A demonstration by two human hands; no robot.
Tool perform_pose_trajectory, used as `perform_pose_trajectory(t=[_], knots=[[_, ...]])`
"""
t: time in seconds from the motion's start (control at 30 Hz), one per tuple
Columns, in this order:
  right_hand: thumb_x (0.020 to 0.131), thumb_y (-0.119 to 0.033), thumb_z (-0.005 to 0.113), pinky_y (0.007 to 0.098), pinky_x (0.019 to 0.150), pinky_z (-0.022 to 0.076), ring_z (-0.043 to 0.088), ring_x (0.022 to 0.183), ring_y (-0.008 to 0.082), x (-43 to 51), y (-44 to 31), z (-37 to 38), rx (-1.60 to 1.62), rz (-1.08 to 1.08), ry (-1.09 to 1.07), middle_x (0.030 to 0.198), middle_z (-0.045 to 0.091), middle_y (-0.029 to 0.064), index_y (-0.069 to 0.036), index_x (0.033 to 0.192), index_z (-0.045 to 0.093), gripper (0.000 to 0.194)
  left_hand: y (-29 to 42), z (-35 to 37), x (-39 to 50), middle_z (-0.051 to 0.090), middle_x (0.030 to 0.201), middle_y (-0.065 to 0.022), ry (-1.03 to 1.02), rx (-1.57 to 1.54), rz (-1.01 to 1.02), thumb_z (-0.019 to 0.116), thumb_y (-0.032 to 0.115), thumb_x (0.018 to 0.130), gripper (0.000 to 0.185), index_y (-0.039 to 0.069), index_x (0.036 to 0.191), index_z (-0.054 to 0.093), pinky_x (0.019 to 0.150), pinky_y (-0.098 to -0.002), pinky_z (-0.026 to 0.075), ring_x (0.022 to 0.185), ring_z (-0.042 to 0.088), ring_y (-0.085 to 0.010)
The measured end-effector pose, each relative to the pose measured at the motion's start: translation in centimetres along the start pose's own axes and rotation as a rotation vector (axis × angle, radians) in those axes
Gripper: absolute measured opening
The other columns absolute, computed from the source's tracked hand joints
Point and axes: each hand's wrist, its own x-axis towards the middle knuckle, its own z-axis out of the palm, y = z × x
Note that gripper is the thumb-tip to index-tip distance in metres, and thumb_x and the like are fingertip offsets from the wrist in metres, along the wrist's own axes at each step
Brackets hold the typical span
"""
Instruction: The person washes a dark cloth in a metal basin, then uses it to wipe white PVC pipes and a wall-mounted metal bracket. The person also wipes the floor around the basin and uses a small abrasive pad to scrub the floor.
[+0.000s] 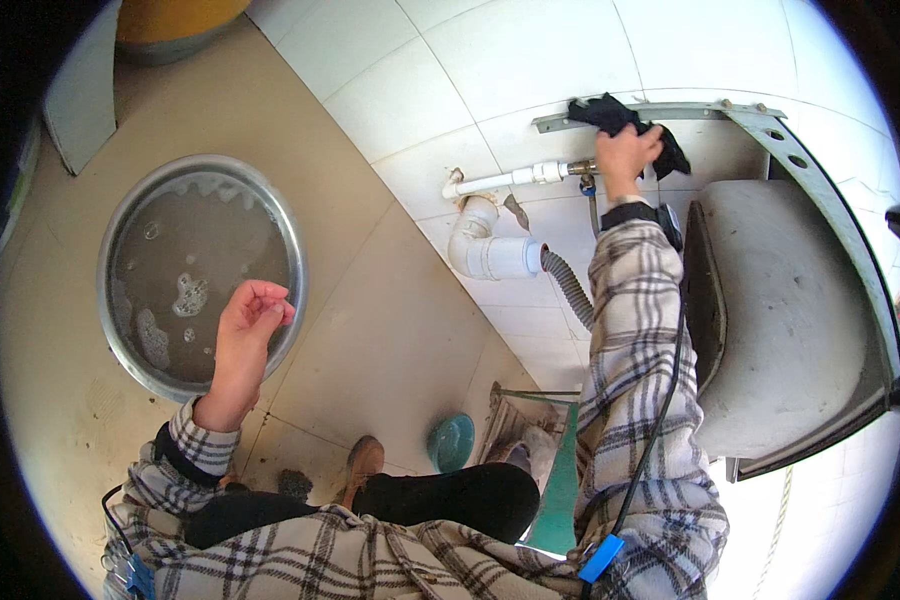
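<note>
My right hand (pixel 628 156) grips a black cloth (pixel 669 150) against a metal wall bracket (pixel 551 122), just above a white water pipe (pixel 529 176) with a valve. Part of the cloth drapes over the bracket, and the fingers hide its middle. Over the near right rim of a round metal basin (pixel 294 247) hangs my left hand (pixel 253 319), fingers loosely curled with nothing seen in them. Greyish water (pixel 217 240) with patches of foam fills the basin, which stands on the tiled floor.
At the right, the underside of a metal sink (pixel 787 315) juts out within its frame. A white drain elbow (pixel 487 247) leads into a grey corrugated hose (pixel 568 281). Near my feet are a green bowl (pixel 451 444) and a green-sided container (pixel 559 480).
</note>
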Motion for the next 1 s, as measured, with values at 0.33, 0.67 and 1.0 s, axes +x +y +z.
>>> perform_pose_trajectory(t=[0.33, 0.67, 1.0], knots=[[0.069, -0.014, 0.069, 0.0429, 0.087, 0.046, 0.06, 0.092, 0.0348, -2.6, -0.5, 1.6, -0.049, -0.394, -0.257, 0.087, 0.062, 0.0142, -0.001, 0.082, 0.061, 0.019, -2.1, 0.2, 3.2, 0.059, 0.09, -0.0028, 0.019, -0.011, -0.066, 0.05, -0.001, 0.09, 0.013, 0.003, 0.101, 0.055, 0.081, -0.025, 0.044, 0.085, 0.056, -0.0112], [0.077, -0.009, 0.055, 0.0425, 0.102, 0.0355, 0.061, 0.09, 0.0298, -2.7, 0.4, 0.6, -0.087, -0.542, -0.25, 0.086, 0.067, 0.0127, -0.005, 0.079, 0.066, 0.012, -0.9, 0.3, 2.2, 0.058, 0.089, -0.0036, -0.025, 0.005, -0.013, 0.05, -0.002, 0.089, 0.014, 0.003, 0.101, 0.055, 0.079, -0.0262, 0.046, 0.084, 0.056, -0.0115], [0.091, -0.024, 0.047, 0.0415, 0.089, 0.0489, 0.055, 0.116, 0.0286, -0.9, 7.1, 1.9, 0.923, 1.51, -0.008, 0.138, 0.041, 0.02, 0.006, 0.131, 0.036, 0.051, -1.6, 1.5, 3.3, 0.058, 0.088, -0.0036, -0.11, -0.02, -0.125, 0.049, -0.002, 0.09, 0.015, 0.003, 0.102, 0.053, 0.078, -0.026, 0.046, 0.083, 0.055, -0.0122]])
